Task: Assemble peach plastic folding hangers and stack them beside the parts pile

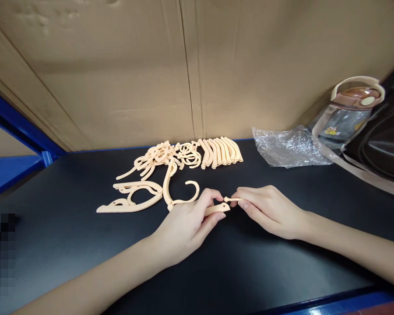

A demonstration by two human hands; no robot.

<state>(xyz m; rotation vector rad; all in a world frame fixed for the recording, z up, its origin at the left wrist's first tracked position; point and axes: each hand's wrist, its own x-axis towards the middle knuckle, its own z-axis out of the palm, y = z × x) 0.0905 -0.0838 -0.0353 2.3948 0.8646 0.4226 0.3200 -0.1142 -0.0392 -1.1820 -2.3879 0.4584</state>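
Note:
My left hand (190, 223) is closed around a cream plastic hanger arm (221, 208), whose end with a round hole sticks out past the fingers. My right hand (271, 210) pinches a thin cream rod-like piece (233, 199) with a small knob at its tip; its other end is hidden by the fingers. The knob points left, just above the holed end. Beyond my left hand show a curved hook (196, 189) and an upright hanger arm (166, 186); I cannot tell whether they join the held arm. Left of them lies a folded hanger (144, 203).
Toward the back of the black table (68, 245) are a heap of hanger pieces (157, 155), a pile of hooks (188, 154) and a row of curved arms (220, 152). A clear plastic bag (289, 146) and a strapped bottle (348, 113) stand right, before a cardboard wall (134, 74).

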